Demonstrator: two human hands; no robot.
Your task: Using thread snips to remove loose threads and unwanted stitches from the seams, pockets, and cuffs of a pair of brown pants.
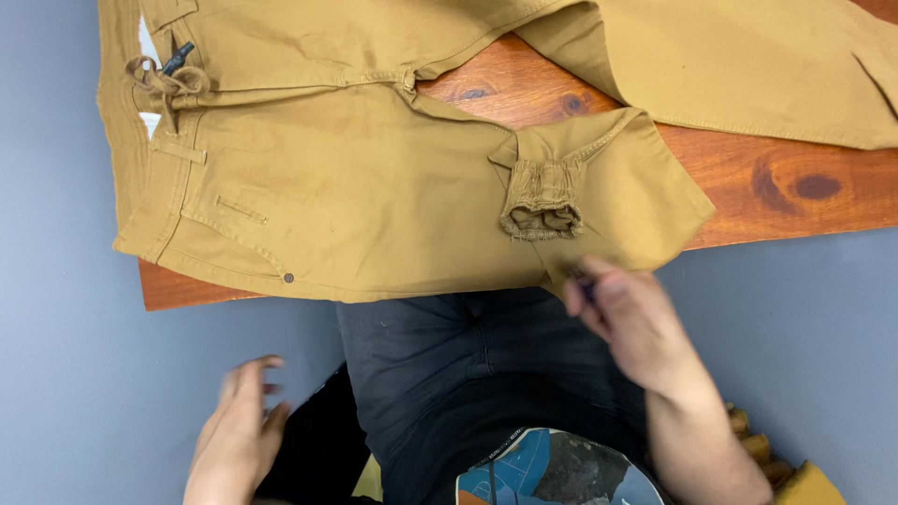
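Tan trousers [355,178] lie spread on a wooden table [795,187]. One leg is folded back so that its elastic cuff [543,201] rests on the thigh part. My right hand [622,313] is at the table's near edge, its fingers touching the folded leg's lower edge; whether it pinches the cloth is blurred. My left hand [238,435] hovers low at the left, below the table, fingers apart and holding nothing. The waistband with a drawstring [168,79] lies at the far left.
The trousers' other leg [748,65] stretches to the upper right across the table. My dark-trousered lap [468,374] is below the table edge. A grey floor [75,374] surrounds the table. Something yellow-brown [795,477] sits at the bottom right.
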